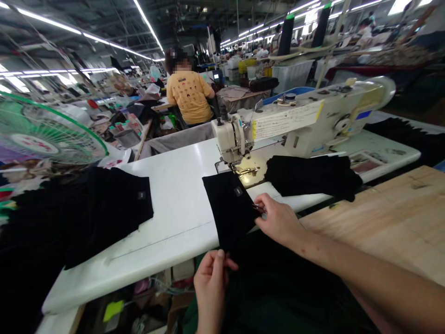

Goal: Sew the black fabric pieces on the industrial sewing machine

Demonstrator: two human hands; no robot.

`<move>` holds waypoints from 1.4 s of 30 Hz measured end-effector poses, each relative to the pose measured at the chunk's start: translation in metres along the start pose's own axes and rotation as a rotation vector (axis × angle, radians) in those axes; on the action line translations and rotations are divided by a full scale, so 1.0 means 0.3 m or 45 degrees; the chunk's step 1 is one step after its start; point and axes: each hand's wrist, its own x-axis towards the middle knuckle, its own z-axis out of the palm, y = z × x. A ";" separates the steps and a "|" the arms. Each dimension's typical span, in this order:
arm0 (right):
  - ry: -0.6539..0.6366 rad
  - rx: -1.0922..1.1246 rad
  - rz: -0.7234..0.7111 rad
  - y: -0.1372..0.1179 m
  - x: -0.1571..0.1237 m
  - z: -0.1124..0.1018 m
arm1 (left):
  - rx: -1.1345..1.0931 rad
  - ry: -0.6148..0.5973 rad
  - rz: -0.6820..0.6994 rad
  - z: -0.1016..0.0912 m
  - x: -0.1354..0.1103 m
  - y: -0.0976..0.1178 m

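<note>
A black fabric piece (231, 204) with a small dark label (238, 191) lies across the front edge of the white sewing table (174, 185). Its far edge reaches the needle area of the sewing machine (278, 120). At its near end, my left hand (212, 278) is closed in a pinch on the fabric, just off the table edge. My right hand (278, 218) is at the fabric's right edge, fingers closed round small metal thread snips (260, 208), partly hidden by the fingers.
On the left lies a pile of black labelled pieces (100, 208). Right of the needle is a black fabric stack (313, 176). A wooden board (389, 218) adjoins the table at right. A green fan (45, 132) stands at left. A person in a yellow shirt (190, 95) sits ahead.
</note>
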 end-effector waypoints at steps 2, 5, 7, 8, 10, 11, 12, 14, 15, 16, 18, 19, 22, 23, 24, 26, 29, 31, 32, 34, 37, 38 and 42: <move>0.009 0.002 -0.018 0.008 0.000 -0.004 | -0.010 0.007 -0.002 -0.004 0.003 -0.001; -0.035 0.047 0.040 0.022 -0.009 -0.005 | -0.014 0.015 -0.013 -0.010 0.007 -0.003; -0.160 0.190 0.180 0.029 -0.016 -0.003 | -0.009 0.015 -0.013 -0.012 0.008 -0.004; -0.247 0.310 0.272 0.032 -0.019 -0.003 | -0.006 0.011 -0.016 -0.011 0.009 -0.004; -0.409 0.611 0.480 0.035 -0.025 -0.006 | -0.005 0.002 -0.024 -0.010 0.008 -0.005; -0.471 0.760 0.576 0.035 -0.027 -0.011 | -0.006 -0.001 -0.030 -0.009 0.007 -0.006; -0.510 0.884 0.649 0.033 -0.029 -0.018 | -0.007 -0.001 -0.036 -0.008 0.007 -0.006; -0.539 1.043 0.724 0.025 -0.028 -0.035 | -0.004 0.001 -0.041 -0.006 0.005 -0.006; -0.539 1.074 0.735 0.020 -0.026 -0.044 | 0.001 0.003 -0.039 -0.006 0.004 -0.006; -0.533 1.077 0.732 0.015 -0.022 -0.051 | 0.005 0.004 -0.036 -0.006 0.004 -0.006; -0.517 1.037 0.725 0.009 -0.013 -0.058 | 0.010 0.004 -0.034 -0.009 0.005 -0.007; -0.514 1.015 0.727 0.008 -0.008 -0.059 | 0.012 0.001 -0.035 -0.011 0.008 -0.009; -0.526 1.015 0.741 0.017 -0.002 -0.049 | 0.039 -0.035 -0.055 -0.027 0.021 -0.015; -0.544 1.036 0.746 0.022 -0.002 -0.045 | 0.059 -0.049 -0.063 -0.035 0.027 -0.017; -0.568 1.058 0.748 0.028 -0.002 -0.040 | 0.086 -0.063 -0.069 -0.044 0.034 -0.017; -0.615 1.092 0.748 0.037 -0.003 -0.032 | 0.188 -0.072 -0.030 -0.064 0.048 -0.009; -0.641 1.105 0.755 0.042 -0.001 -0.028 | 0.598 0.063 0.332 -0.082 0.066 0.028; -0.642 1.099 0.758 0.042 0.002 -0.030 | 0.939 0.127 0.737 -0.067 0.075 0.067; -0.647 1.097 0.759 0.043 0.004 -0.031 | 1.082 0.086 0.951 -0.048 0.078 0.086; -0.660 1.095 0.765 0.044 0.007 -0.032 | 1.314 -0.110 1.317 0.012 0.086 0.120; -0.668 1.098 0.758 0.047 0.008 -0.029 | 1.633 -0.370 1.584 0.117 0.101 0.142; -0.672 1.096 0.751 0.048 0.008 -0.027 | 1.709 -0.419 1.610 0.145 0.108 0.142; -0.629 0.912 0.567 0.055 -0.006 -0.030 | 1.739 -0.533 1.687 0.186 0.143 0.126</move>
